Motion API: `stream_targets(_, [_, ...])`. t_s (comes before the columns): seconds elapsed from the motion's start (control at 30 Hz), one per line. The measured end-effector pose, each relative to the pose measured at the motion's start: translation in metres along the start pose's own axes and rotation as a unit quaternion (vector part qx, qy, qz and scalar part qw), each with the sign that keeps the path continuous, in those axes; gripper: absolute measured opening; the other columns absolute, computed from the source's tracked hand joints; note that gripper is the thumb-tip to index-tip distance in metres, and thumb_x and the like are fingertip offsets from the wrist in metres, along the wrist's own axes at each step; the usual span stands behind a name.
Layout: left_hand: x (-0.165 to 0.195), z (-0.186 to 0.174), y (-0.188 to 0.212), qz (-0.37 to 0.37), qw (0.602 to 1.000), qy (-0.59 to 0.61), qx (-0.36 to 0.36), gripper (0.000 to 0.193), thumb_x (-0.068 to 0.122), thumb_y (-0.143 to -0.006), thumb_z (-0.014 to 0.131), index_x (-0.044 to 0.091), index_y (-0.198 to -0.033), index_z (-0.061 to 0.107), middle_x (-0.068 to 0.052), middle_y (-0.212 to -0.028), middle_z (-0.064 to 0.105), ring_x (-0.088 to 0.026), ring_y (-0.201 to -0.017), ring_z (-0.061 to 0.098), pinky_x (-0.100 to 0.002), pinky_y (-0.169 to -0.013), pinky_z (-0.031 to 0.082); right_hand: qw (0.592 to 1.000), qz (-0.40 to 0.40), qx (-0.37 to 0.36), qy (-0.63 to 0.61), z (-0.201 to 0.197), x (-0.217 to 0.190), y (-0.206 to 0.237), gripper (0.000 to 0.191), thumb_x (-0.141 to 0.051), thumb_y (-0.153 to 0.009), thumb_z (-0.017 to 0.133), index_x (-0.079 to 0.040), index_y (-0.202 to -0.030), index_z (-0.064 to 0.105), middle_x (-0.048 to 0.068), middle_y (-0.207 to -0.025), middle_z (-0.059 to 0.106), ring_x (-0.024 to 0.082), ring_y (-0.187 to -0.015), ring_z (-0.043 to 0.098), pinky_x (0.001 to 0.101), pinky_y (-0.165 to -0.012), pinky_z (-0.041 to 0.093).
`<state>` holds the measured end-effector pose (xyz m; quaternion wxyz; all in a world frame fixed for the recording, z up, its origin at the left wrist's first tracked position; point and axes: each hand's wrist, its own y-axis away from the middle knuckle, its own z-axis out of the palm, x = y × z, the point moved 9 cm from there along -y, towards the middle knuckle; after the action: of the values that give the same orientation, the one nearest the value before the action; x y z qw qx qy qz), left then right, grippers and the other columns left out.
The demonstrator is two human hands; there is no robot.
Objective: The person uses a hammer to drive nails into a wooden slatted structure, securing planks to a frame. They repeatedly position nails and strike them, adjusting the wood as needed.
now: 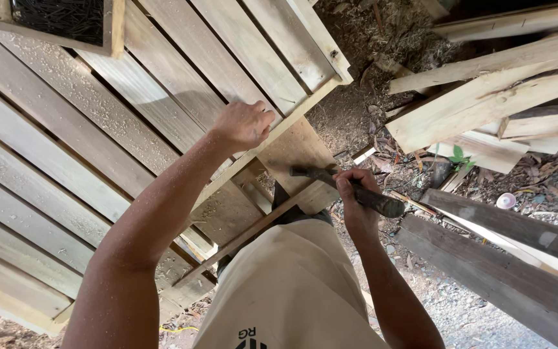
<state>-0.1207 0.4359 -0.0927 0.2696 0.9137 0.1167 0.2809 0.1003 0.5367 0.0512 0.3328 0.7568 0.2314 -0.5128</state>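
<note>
While our left hand [243, 124] lay fisted, fingers curled together, on the slatted pallet [163, 97], our right hand [353, 194] gripped the hammer [350, 187] just beside its edge, seemingly mid-nailing and needing a squarely aimed blow.

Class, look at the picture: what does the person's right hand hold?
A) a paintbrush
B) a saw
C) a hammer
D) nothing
C: the right hand is closed round the dark handle of a hammer, whose head lies over a plank, while the left hand rests on the wooden slats.

Open ground [350, 116] lies right of the slatted frame [163, 84]; stacked planks [485, 103] crowd the far right.
</note>
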Motion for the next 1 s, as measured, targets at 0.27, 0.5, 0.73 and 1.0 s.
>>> stream_targets(0.27, [0.009,0.000,0.003,0.045,0.994,0.040,0.088,0.013,0.007,-0.103,0.049,0.011,-0.098,0.060,-0.001,-0.091,0.054,-0.011,-0.066,0.047,-0.024,-0.048,0.049,1.000,-0.017,-0.003,-0.005,-0.003,0.002,-0.002,0.014,-0.014,-0.103,0.067,-0.002,-0.107,0.060,0.010,-0.106,0.068,0.015,-0.102,0.063,0.0331,-0.098,0.052])
stream_targets(0.5, [0.010,-0.005,0.008,0.074,0.987,0.060,0.132,0.007,0.009,-0.102,0.055,0.008,-0.105,0.061,-0.002,-0.095,0.056,-0.011,-0.069,0.052,-0.023,-0.053,0.053,1.000,-0.025,-0.005,-0.008,-0.003,0.004,0.001,0.014,-0.014,-0.103,0.067,-0.002,-0.107,0.060,0.011,-0.107,0.068,0.019,-0.109,0.066,0.0361,-0.103,0.053])
stream_targets(0.73, [-0.006,0.009,0.011,-0.027,0.992,0.125,0.006,0.027,0.004,-0.103,0.049,0.008,-0.129,0.054,-0.008,-0.116,0.054,-0.014,-0.078,0.054,-0.026,-0.058,0.056,1.000,-0.012,-0.016,-0.015,-0.002,0.006,-0.001,0.015,-0.015,-0.103,0.068,-0.003,-0.108,0.060,0.011,-0.107,0.068,0.021,-0.111,0.066,0.0380,-0.105,0.052])
stream_targets(1.0, [-0.023,-0.019,0.024,-0.006,0.996,0.094,-0.003,0.063,0.016,-0.101,0.062,0.019,-0.158,0.035,-0.011,-0.146,0.044,-0.014,-0.079,0.057,-0.026,-0.061,0.059,0.994,-0.070,-0.050,0.064,0.001,-0.006,0.004,0.014,-0.012,-0.096,0.073,-0.005,-0.104,0.065,0.010,-0.112,0.069,0.023,-0.112,0.067,0.0381,-0.097,0.055])
